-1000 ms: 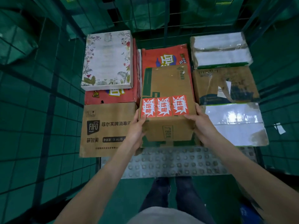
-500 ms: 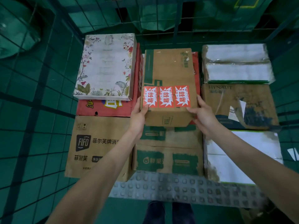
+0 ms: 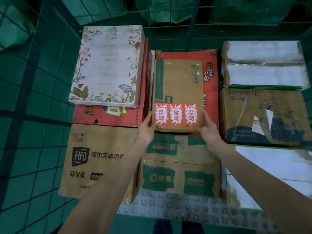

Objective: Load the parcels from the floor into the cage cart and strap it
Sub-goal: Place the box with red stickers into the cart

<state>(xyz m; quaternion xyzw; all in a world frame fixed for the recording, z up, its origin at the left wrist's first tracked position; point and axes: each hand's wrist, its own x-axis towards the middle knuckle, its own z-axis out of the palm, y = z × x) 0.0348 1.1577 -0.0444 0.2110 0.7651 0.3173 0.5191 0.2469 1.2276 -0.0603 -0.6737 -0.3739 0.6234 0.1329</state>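
A brown carton with three red fragile stickers (image 3: 179, 85) lies flat on a red box (image 3: 211, 81) in the middle back of the cage cart. My left hand (image 3: 146, 129) touches its near left corner, fingers straight along the side. At the near right corner my right hand (image 3: 209, 130) presses in the same way. Around it sit a floral white box (image 3: 108, 65), a FIFO carton (image 3: 101, 157), a green-printed carton (image 3: 179, 166) and a HYNAUT carton (image 3: 253, 115).
White wrapped parcels lie at the back right (image 3: 263, 65) and front right (image 3: 270, 174). The cart's studded metal floor (image 3: 185, 208) shows at the near edge. Green wire mesh walls (image 3: 33, 115) close the left and back. No strap is in view.
The stickered carton moved away from me, from above the green-printed carton onto the red box at the back, and went down flat. Both hands stayed at its near corners.
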